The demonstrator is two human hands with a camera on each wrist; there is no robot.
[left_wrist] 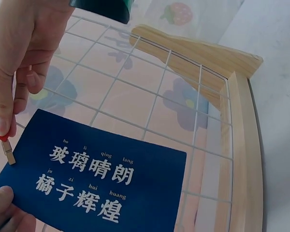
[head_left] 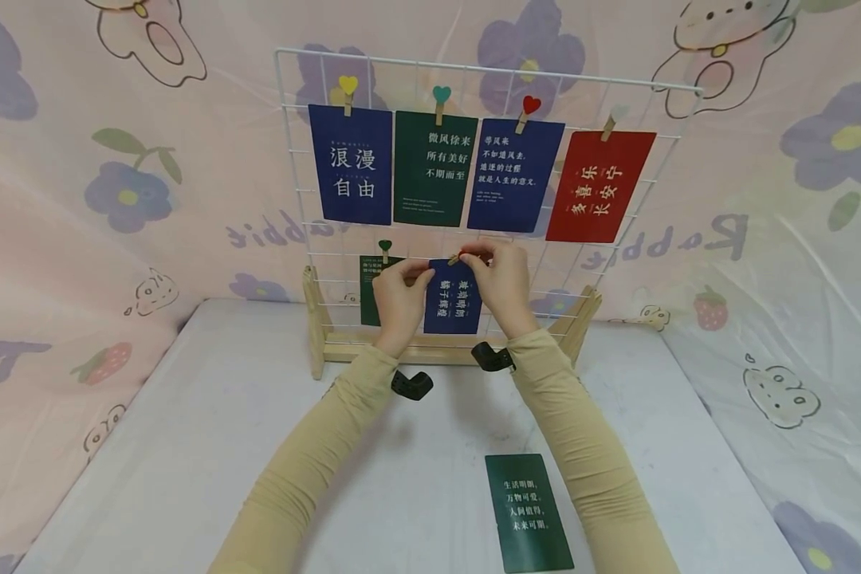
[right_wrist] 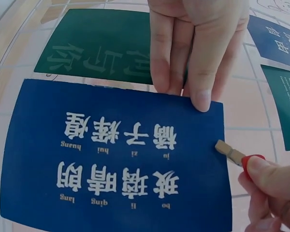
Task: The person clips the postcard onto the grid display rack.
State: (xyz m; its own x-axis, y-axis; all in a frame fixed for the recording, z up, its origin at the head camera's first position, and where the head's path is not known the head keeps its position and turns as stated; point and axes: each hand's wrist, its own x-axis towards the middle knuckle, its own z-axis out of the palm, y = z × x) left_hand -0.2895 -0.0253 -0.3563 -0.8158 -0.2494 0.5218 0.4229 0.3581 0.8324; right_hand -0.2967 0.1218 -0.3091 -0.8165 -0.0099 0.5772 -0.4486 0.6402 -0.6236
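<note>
A blue card (head_left: 454, 307) with white characters lies against the lower part of a white wire grid (head_left: 538, 267). Its upper left corner is pinched between thumb and fingers of my left hand (head_left: 400, 303). My right hand (head_left: 504, 283) pinches a small wooden clothespin (right_wrist: 230, 152) by its end with a red heart. The clothespin's tip overlaps the card's top edge, as both wrist views show. Left of the blue card, a green card (right_wrist: 96, 46) hangs from a clip with a green heart (head_left: 385, 246), partly covered by my left hand.
Above hang two blue cards, a green card (head_left: 434, 169) and a red card (head_left: 600, 187), each under a heart clip. Wooden feet (head_left: 316, 323) and a wooden bar hold the grid upright. Another green card (head_left: 529, 513) lies on the white table (head_left: 258, 414) near my right forearm.
</note>
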